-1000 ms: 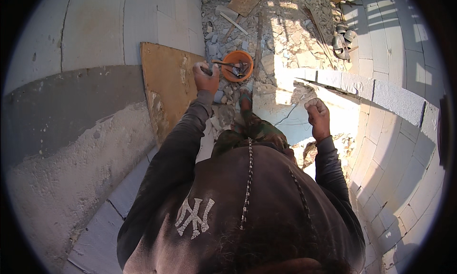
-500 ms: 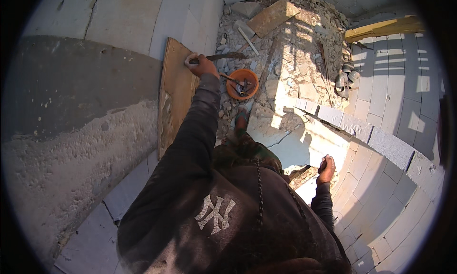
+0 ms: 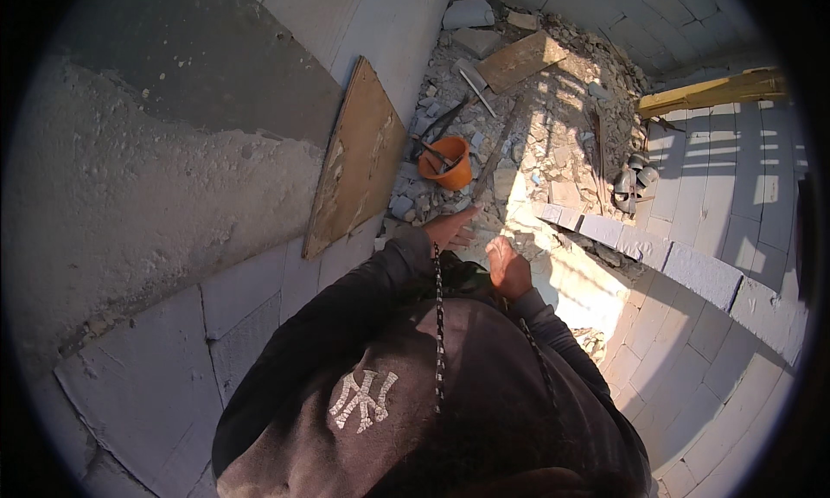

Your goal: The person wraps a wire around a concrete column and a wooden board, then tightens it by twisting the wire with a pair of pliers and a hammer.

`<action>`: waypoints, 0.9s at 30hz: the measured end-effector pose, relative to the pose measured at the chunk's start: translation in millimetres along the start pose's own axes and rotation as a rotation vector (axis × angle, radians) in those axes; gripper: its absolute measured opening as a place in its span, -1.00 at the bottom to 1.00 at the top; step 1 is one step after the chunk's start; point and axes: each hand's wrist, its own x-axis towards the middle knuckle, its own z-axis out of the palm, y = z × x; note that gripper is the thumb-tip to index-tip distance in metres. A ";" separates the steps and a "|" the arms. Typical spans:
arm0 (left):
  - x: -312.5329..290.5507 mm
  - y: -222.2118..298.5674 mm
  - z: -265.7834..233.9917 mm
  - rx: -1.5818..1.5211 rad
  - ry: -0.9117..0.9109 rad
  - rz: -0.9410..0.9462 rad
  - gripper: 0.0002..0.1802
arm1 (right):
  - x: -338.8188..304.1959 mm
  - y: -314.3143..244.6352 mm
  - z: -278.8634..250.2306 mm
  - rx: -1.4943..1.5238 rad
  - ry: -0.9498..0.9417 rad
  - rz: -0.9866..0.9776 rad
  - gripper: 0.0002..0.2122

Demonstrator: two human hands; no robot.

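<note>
My left hand (image 3: 450, 229) is in front of my body, fingers stretched out, with nothing seen in it. Close to its right is my right hand (image 3: 509, 268), its back turned up and its fingers mostly hidden. The hands are apart. Just beyond the left hand, an orange bucket (image 3: 451, 171) sits tilted on the rubble, with some dark tools inside that I cannot make out. A long dark strip-like thing (image 3: 443, 120) lies behind the bucket, against its far left side.
A worn wooden board (image 3: 363, 156) leans on the left block wall. Broken rubble (image 3: 553, 139) covers the floor ahead, with another board (image 3: 521, 61) on it. To the right are a low block wall (image 3: 705, 269), metal bowl-like pieces (image 3: 629, 187) and a yellow beam (image 3: 713, 92).
My left hand has let go of the long dark strip and drawn back toward my body. My right hand has come inward beside it. The view has shifted, and the bucket appears more tilted.
</note>
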 end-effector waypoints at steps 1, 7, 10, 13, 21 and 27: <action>-25.6 9.6 18.2 -0.063 -0.037 0.071 -0.11 | 1.2 -9.9 5.0 -0.054 -0.090 -0.039 -0.83; -90.7 13.4 14.9 -0.412 -0.069 0.435 -0.61 | -9.8 -55.5 17.8 -0.182 -0.009 -0.636 -0.82; -134.1 15.7 15.6 -0.562 -0.143 0.573 -0.65 | -25.6 -84.0 -2.9 0.088 -0.182 -0.411 -0.81; -181.1 21.5 25.2 -0.699 -0.234 0.669 -0.64 | -52.5 -140.6 -39.6 0.411 -0.063 -0.244 -0.76; -285.1 43.7 66.2 -0.449 -0.061 1.097 -0.66 | -99.2 -129.1 -25.6 0.294 0.026 -0.327 -0.78; -365.9 45.8 83.3 -0.355 -0.045 1.348 -0.61 | -125.8 -129.3 -12.2 0.462 -0.112 -0.373 -0.78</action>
